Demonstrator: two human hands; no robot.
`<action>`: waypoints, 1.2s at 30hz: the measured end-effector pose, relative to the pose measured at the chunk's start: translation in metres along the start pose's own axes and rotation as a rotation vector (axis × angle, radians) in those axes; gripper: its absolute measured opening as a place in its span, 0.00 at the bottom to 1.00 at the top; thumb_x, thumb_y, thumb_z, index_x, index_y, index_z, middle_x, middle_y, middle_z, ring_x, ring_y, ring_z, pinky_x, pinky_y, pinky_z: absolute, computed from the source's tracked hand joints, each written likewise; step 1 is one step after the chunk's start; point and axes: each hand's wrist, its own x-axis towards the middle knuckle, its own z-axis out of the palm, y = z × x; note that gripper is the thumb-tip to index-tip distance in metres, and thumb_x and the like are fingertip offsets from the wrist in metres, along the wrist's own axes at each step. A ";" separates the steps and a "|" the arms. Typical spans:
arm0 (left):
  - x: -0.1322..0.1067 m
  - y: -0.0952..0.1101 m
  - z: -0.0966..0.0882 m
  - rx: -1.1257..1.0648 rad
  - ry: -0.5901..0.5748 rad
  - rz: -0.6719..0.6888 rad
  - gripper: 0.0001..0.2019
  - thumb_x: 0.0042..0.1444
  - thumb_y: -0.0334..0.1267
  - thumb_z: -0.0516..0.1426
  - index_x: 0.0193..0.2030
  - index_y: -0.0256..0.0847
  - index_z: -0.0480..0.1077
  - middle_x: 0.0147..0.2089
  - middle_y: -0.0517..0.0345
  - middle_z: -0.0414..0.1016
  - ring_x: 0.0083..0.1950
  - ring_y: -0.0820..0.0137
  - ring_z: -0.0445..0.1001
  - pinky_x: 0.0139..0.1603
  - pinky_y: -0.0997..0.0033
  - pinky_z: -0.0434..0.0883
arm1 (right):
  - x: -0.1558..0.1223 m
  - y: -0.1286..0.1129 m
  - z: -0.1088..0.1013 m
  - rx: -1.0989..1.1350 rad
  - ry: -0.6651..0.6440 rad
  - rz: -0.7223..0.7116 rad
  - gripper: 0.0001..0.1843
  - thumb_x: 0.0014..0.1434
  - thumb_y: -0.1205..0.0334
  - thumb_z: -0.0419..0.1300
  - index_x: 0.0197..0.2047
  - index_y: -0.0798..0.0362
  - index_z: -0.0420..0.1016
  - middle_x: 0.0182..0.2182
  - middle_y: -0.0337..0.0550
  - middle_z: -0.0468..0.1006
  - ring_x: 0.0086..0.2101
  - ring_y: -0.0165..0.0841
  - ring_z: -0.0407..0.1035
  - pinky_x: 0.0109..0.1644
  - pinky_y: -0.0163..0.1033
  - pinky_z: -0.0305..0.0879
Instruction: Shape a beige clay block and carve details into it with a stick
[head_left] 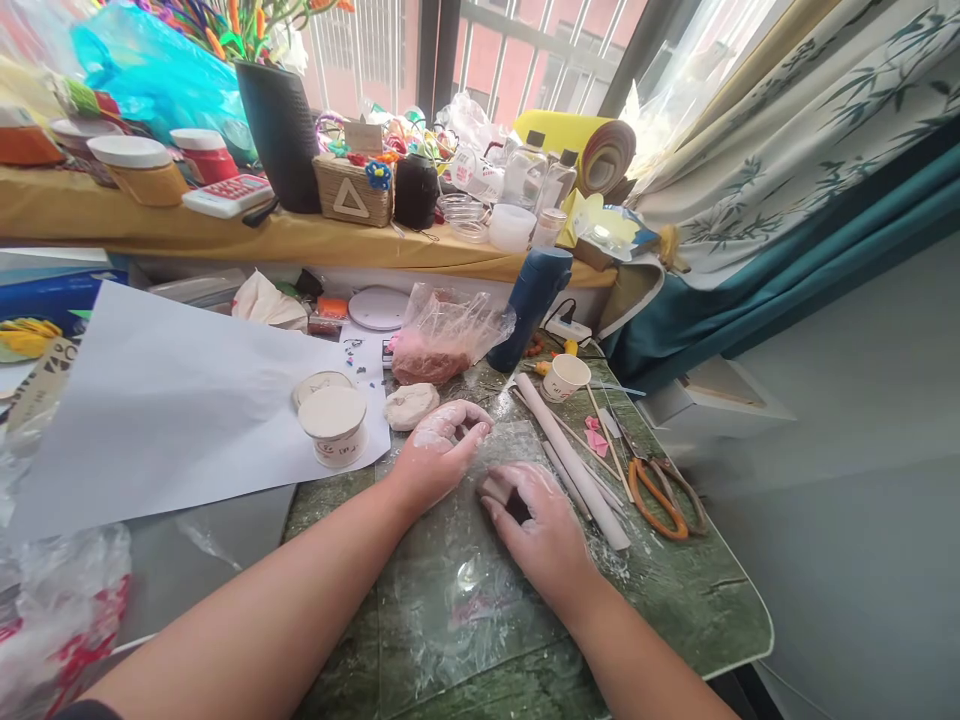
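My left hand [448, 442], smeared with white, is curled above a clear plastic sheet [442, 590], its thumb and forefinger close together. Whatever it may hold is hidden. Lower and to the right, my right hand [544, 520] is also curled, thumb against fingertips, and anything pinched there is too small to name. A whitish lump that looks like clay [412, 407] lies just beyond my left hand. Alongside my right hand rests a long pale rod [574, 462] among thin sticks [615, 455]. Left of my hands, a paper cup [339, 450] is topped by a pale round disc [332, 412].
White paper [195, 400] covers the left side. Orange-handled scissors [660, 500] lie near the table's right edge. Behind are a bag of reddish-brown material [435, 355], a dark blue bottle [531, 305] and another paper cup [565, 378]. Jars and bottles crowd the windowsill [285, 235].
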 end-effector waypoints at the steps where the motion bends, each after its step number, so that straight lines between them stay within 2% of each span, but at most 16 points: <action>1: 0.000 0.000 0.000 0.003 -0.003 0.001 0.06 0.64 0.39 0.57 0.41 0.42 0.75 0.39 0.56 0.78 0.42 0.66 0.75 0.47 0.66 0.72 | 0.001 -0.002 -0.003 0.035 0.042 0.037 0.13 0.65 0.58 0.63 0.53 0.47 0.76 0.49 0.49 0.81 0.50 0.45 0.75 0.58 0.56 0.73; 4: 0.000 0.001 -0.001 0.011 -0.010 -0.008 0.06 0.64 0.40 0.57 0.41 0.43 0.75 0.40 0.56 0.78 0.42 0.66 0.75 0.46 0.67 0.71 | 0.010 -0.017 -0.022 0.215 0.260 0.187 0.15 0.67 0.56 0.62 0.55 0.48 0.74 0.48 0.49 0.81 0.47 0.43 0.77 0.53 0.54 0.75; 5: 0.000 0.001 -0.001 0.014 -0.010 -0.014 0.07 0.64 0.40 0.57 0.41 0.43 0.75 0.39 0.57 0.78 0.41 0.66 0.75 0.45 0.67 0.71 | 0.014 -0.024 -0.031 0.278 0.354 0.197 0.16 0.67 0.56 0.62 0.56 0.48 0.72 0.48 0.49 0.80 0.46 0.42 0.77 0.52 0.53 0.76; 7: 0.000 0.001 0.000 0.013 -0.006 -0.023 0.07 0.64 0.40 0.57 0.41 0.43 0.75 0.38 0.57 0.77 0.41 0.67 0.74 0.44 0.67 0.71 | 0.022 -0.036 -0.049 0.353 0.527 0.113 0.18 0.66 0.56 0.63 0.58 0.48 0.71 0.49 0.49 0.79 0.48 0.42 0.77 0.53 0.52 0.76; 9: 0.000 0.000 0.000 0.002 -0.004 -0.025 0.07 0.64 0.40 0.57 0.41 0.43 0.75 0.38 0.57 0.77 0.41 0.67 0.74 0.44 0.68 0.70 | 0.024 -0.040 -0.058 0.334 0.616 -0.030 0.21 0.65 0.57 0.65 0.59 0.47 0.70 0.52 0.51 0.76 0.51 0.44 0.75 0.55 0.54 0.75; 10: 0.000 0.000 0.000 -0.004 -0.005 -0.026 0.07 0.64 0.40 0.57 0.41 0.43 0.75 0.38 0.57 0.77 0.41 0.67 0.74 0.44 0.68 0.70 | 0.023 -0.038 -0.057 0.293 0.589 -0.081 0.21 0.65 0.58 0.65 0.59 0.47 0.69 0.53 0.52 0.75 0.52 0.45 0.74 0.56 0.56 0.74; 11: 0.000 0.000 0.000 -0.011 -0.003 -0.026 0.06 0.64 0.40 0.57 0.41 0.43 0.75 0.38 0.56 0.77 0.41 0.67 0.74 0.44 0.68 0.71 | 0.020 -0.033 -0.054 0.230 0.508 -0.115 0.21 0.65 0.57 0.64 0.60 0.47 0.69 0.54 0.52 0.75 0.53 0.46 0.74 0.57 0.57 0.74; 14: 0.000 0.000 0.000 -0.027 0.001 -0.022 0.06 0.63 0.39 0.57 0.41 0.42 0.75 0.39 0.56 0.78 0.42 0.66 0.75 0.45 0.67 0.71 | 0.007 -0.009 -0.032 -0.038 0.142 -0.131 0.25 0.66 0.53 0.63 0.63 0.47 0.67 0.54 0.53 0.77 0.54 0.49 0.73 0.58 0.61 0.73; 16: 0.000 0.000 0.000 -0.025 -0.001 -0.016 0.06 0.63 0.39 0.58 0.41 0.42 0.75 0.39 0.56 0.78 0.43 0.66 0.75 0.46 0.67 0.71 | 0.001 0.004 -0.019 -0.137 0.082 -0.115 0.30 0.65 0.52 0.64 0.66 0.49 0.64 0.57 0.55 0.76 0.57 0.51 0.71 0.61 0.62 0.70; 19: 0.000 0.000 0.000 -0.019 -0.007 -0.012 0.06 0.64 0.40 0.57 0.41 0.42 0.75 0.40 0.56 0.77 0.43 0.66 0.75 0.47 0.67 0.71 | 0.000 0.010 -0.009 -0.130 0.063 -0.077 0.35 0.62 0.52 0.66 0.68 0.50 0.61 0.60 0.55 0.73 0.59 0.50 0.69 0.64 0.61 0.68; 22: 0.000 -0.001 0.000 -0.013 -0.005 -0.020 0.06 0.65 0.40 0.57 0.42 0.42 0.74 0.40 0.57 0.77 0.44 0.66 0.75 0.48 0.67 0.71 | 0.007 0.008 -0.005 -0.145 -0.075 -0.036 0.34 0.62 0.55 0.66 0.68 0.49 0.63 0.58 0.54 0.75 0.57 0.50 0.71 0.62 0.60 0.70; 27: 0.000 -0.004 -0.001 -0.005 -0.014 -0.010 0.07 0.65 0.39 0.56 0.43 0.43 0.74 0.40 0.57 0.76 0.43 0.66 0.74 0.49 0.67 0.71 | 0.012 0.009 0.002 -0.186 -0.095 -0.132 0.21 0.67 0.62 0.60 0.62 0.51 0.70 0.54 0.52 0.79 0.54 0.47 0.72 0.60 0.57 0.72; 30: 0.001 -0.005 -0.001 0.018 -0.012 0.000 0.07 0.65 0.39 0.56 0.42 0.42 0.74 0.40 0.57 0.77 0.43 0.67 0.74 0.48 0.67 0.71 | 0.005 0.006 0.002 -0.225 -0.098 -0.215 0.22 0.69 0.66 0.56 0.64 0.52 0.69 0.56 0.54 0.78 0.55 0.48 0.71 0.62 0.59 0.69; 32: 0.001 -0.004 -0.001 0.022 -0.001 0.002 0.07 0.65 0.40 0.56 0.42 0.42 0.74 0.40 0.57 0.77 0.42 0.66 0.74 0.48 0.67 0.71 | 0.000 0.003 0.001 -0.156 -0.101 -0.232 0.24 0.68 0.68 0.57 0.66 0.49 0.68 0.59 0.53 0.76 0.58 0.49 0.69 0.65 0.61 0.65; 34: 0.001 -0.002 -0.001 0.017 0.008 -0.001 0.07 0.64 0.40 0.56 0.41 0.42 0.74 0.39 0.57 0.77 0.42 0.66 0.74 0.47 0.66 0.71 | -0.001 -0.001 -0.001 0.060 -0.029 -0.121 0.25 0.67 0.66 0.60 0.66 0.46 0.68 0.59 0.50 0.77 0.59 0.48 0.69 0.66 0.60 0.64; 36: 0.001 0.001 -0.002 0.020 0.000 -0.002 0.07 0.65 0.40 0.56 0.41 0.41 0.74 0.38 0.57 0.77 0.41 0.67 0.74 0.46 0.66 0.71 | 0.002 -0.004 -0.003 0.441 0.102 0.119 0.25 0.66 0.59 0.64 0.64 0.45 0.68 0.56 0.48 0.79 0.55 0.44 0.74 0.63 0.56 0.68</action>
